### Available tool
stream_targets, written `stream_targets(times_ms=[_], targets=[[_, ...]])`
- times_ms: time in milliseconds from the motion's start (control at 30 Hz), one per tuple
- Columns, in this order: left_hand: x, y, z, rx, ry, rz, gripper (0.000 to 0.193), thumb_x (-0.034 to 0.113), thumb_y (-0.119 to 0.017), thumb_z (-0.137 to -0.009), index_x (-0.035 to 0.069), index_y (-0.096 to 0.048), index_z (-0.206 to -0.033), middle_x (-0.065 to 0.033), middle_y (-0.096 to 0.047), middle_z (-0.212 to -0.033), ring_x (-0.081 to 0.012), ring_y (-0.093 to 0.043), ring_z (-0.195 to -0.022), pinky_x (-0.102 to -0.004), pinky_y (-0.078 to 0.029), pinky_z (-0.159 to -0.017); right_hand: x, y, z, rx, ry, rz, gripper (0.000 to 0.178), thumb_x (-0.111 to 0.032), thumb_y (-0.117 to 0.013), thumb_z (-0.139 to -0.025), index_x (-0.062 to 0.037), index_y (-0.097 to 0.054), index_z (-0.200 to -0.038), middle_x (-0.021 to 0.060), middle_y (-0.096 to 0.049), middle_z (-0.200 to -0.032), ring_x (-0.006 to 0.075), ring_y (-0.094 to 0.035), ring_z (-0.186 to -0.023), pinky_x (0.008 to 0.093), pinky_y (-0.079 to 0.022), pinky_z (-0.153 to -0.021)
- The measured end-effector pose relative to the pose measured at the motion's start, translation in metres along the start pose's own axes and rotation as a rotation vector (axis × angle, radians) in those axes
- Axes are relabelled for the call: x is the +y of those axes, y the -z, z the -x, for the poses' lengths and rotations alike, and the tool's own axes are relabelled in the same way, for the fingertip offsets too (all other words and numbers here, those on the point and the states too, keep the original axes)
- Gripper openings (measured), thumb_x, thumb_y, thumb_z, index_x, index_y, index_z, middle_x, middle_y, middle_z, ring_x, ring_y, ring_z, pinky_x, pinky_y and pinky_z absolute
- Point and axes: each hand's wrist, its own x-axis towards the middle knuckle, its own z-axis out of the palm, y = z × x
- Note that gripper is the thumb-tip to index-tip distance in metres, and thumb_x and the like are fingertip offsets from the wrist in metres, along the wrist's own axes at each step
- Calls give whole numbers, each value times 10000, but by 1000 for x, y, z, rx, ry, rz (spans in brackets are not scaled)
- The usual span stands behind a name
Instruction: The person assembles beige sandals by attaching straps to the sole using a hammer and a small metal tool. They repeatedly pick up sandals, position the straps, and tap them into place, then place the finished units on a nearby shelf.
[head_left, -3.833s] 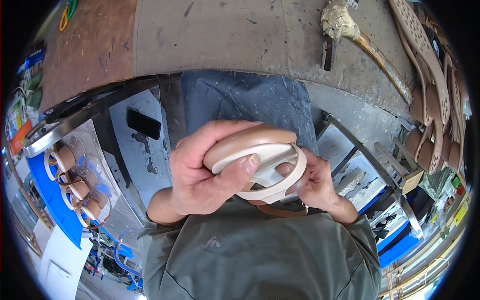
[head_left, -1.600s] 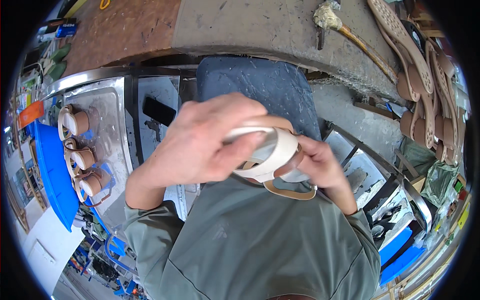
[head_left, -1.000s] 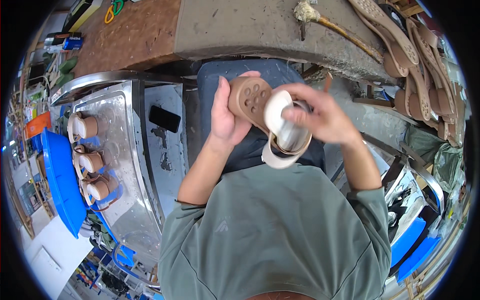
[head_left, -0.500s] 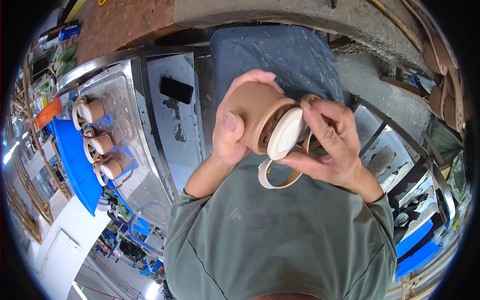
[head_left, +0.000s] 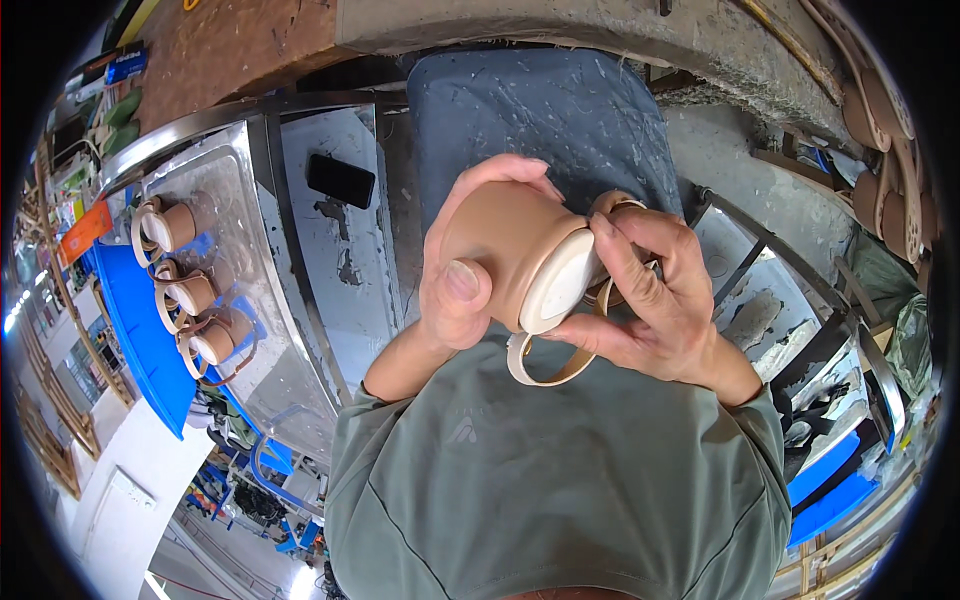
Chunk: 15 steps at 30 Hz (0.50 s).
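Note:
My left hand (head_left: 455, 285) is wrapped round a smooth tan, leather-like cup-shaped body (head_left: 505, 235), its thumb on the near side. The body is tilted, its round end facing right. Against that end sits a cream-coloured oval disc (head_left: 558, 282) with a pale rim, covering the opening. My right hand (head_left: 660, 290) is closed at the disc's right side, with thumb at the lower edge and index finger at the upper edge. A narrow tan strap (head_left: 555, 375) loops below the disc and passes behind my right fingers. What those fingers grip behind is partly hidden.
Left of me, a metal tray (head_left: 245, 260) holds several similar tan pieces (head_left: 180, 228) with straps, beside a blue bin (head_left: 150, 340). A black phone (head_left: 341, 181) lies on a worn white shelf. Ahead is a dark seat pad (head_left: 530, 110). Tan straps (head_left: 880, 110) hang at the far right.
The oval disc has gone from standing tilted out of the body's dark opening to lying against its rim. Both hands have shifted slightly, and the strap loop has moved slightly left and down.

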Motion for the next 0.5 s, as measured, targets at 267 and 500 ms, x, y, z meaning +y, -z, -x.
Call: stream_targets(times_ms=[267,500], targets=[[4,3,1,-30,55,-46,944,705,-562,-703,-40,-398,-1259,-167,-506,-1086,-231,-533,-995,-342,-444,-860,0,3,7,-68,22,87,870,-300,-838,-574,29,-471,-1290,153,-486,-1080,261,-534,-914,347,-469,-737],[7,-16,5,188,-222,-209,923,470,-732,-692,-40,-302,-1330,-142,-521,-1113,-226,-568,-991,-336,-473,-857,-6,0,-2,85,47,242,816,-330,-823,-548,47,-532,-1211,109,-501,-904,241,-518,-745,344,-484,-620]])
